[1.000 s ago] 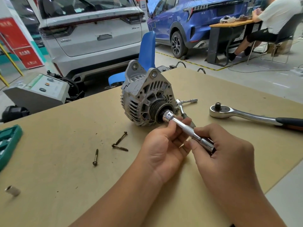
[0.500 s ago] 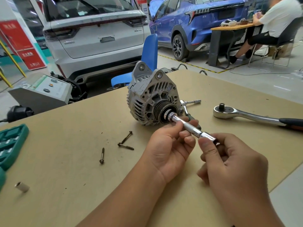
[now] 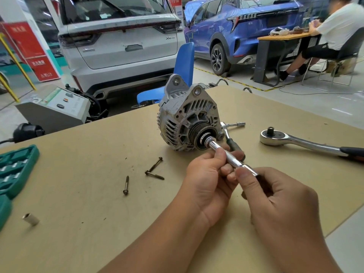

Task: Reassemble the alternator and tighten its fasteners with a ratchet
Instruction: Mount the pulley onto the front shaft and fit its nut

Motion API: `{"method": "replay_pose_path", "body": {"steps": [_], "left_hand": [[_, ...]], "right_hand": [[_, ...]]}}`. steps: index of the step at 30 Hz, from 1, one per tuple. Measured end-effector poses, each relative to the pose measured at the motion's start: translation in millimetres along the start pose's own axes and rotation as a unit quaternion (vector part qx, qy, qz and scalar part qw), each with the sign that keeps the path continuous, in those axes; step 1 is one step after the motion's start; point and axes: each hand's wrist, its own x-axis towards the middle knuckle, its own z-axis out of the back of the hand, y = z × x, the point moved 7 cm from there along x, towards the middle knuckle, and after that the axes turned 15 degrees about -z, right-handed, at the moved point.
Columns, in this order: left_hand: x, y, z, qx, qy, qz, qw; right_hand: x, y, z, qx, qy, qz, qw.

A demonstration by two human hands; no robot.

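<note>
While the alternator (image 3: 188, 120) sits on its side on the table (image 3: 78, 194), pulley facing the camera, both hands are pinched onto a chrome extension bar (image 3: 226, 154) stuck into the pulley's center. Left hand (image 3: 206, 180) curls thumb and fingers round the middle; right hand (image 3: 275, 198) pinches the near end. Big ratchet (image 3: 291, 139) lies off right, three bolts (image 3: 145, 174) loose at left.

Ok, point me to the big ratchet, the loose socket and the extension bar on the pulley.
big ratchet (image 3: 274, 136): head view, on its round head.
loose socket (image 3: 31, 219): head view, on its side wall.
extension bar (image 3: 228, 157): head view, on the knurled shaft between the two hands.
</note>
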Motion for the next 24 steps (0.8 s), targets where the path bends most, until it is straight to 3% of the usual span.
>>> {"method": "replay_pose_path", "body": {"steps": [4,9,15,21,24], "left_hand": [[4,0,2,0.078,0.003,-0.026,0.997],[0,4,3,-0.006,-0.006,0.018,1.000],[2,3,3,0.058,-0.005,-0.039,0.998],[-3,3,4,0.010,0.000,0.013,1.000],[-2,2,5,0.043,-0.001,-0.017,0.999]], "right_hand": [[0,-6,-3,0.014,0.007,-0.007,1.000],[4,-3,-3,0.017,0.010,-0.015,1.000],[2,-2,-2,0.020,0.006,-0.002,1.000],[4,-14,-2,0.019,0.006,-0.026,0.999],[6,-8,-3,-0.008,0.006,-0.017,1.000]]}}
